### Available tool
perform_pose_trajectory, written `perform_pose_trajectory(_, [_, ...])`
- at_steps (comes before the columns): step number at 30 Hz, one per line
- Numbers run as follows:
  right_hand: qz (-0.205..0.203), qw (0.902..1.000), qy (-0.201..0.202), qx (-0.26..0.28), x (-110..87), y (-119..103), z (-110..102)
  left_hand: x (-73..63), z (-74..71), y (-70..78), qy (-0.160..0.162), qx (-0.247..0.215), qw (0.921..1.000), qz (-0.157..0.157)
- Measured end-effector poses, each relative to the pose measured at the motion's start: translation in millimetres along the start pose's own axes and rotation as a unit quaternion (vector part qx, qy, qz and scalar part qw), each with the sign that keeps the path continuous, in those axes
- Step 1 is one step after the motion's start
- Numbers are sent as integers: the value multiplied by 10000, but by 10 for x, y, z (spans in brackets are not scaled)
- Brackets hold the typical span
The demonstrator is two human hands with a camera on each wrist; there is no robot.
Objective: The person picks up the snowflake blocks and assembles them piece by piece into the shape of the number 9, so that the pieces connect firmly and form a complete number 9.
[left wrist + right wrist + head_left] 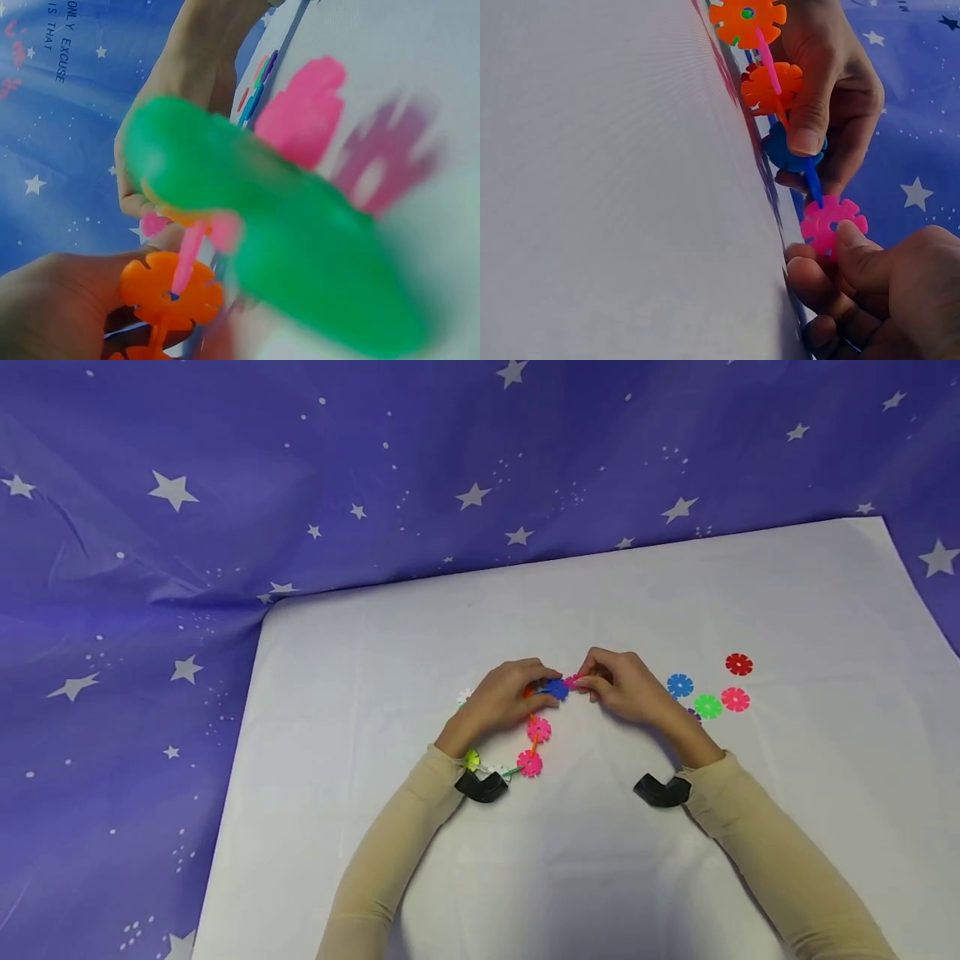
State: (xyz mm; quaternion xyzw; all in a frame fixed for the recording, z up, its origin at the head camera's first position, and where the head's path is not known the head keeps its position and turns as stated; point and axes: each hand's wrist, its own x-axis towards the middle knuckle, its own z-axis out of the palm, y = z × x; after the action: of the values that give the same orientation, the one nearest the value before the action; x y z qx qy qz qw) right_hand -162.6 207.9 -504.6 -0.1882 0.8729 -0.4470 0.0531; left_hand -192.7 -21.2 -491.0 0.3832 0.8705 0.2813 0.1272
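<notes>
Thumb and fingers of my left hand (504, 695) pinch a blue notched plastic disc (786, 150) at the end of a chain of interlocked discs. Facing it, my right hand (626, 687) pinches a pink notched disc (831, 225) between thumb and fingertips. A second blue disc (812, 181), seen edge-on, reaches from the left thumb to the pink disc's rim. Orange discs (771, 88) follow in the chain, which curves round below the left wrist through a lower pink disc (529, 764) to a yellow disc (472, 761). A blurred green disc (315, 255) fills much of the left wrist view.
Right of my right hand lie several loose discs on the white tabletop (570, 877): a light blue one (680, 685), a green one (708, 707), a pink one (736, 699) and a red one (738, 664). My right forearm partly covers a purple disc (694, 716). A starry purple cloth (420, 468) hangs behind.
</notes>
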Motion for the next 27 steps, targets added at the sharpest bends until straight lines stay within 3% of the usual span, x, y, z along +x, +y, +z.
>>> perform_pose_trajectory(8, [-100, 9999, 91, -93, -23, 34, -55, 53, -48, 29, 84, -250, 9995, 175])
perform_pose_trajectory(15, [-635, 9955, 430, -561, -23, 65, -31, 72, -39, 62, -28, -55, 9993, 377])
perform_pose_trajectory(20, [-817, 9931, 595, -587, -33, 74, 0, 80, 5, 56, -55, -112, 9989, 457])
perform_pose_trajectory(23, [-671, 9941, 617, -585, -34, 40, 25, 71, 9, 42, -92, -47, 9993, 353])
perform_pose_trajectory(27, [-330, 9963, 305, -729, 1, -40, 67, 6, -48, 29, -118, 227, 9997, -53])
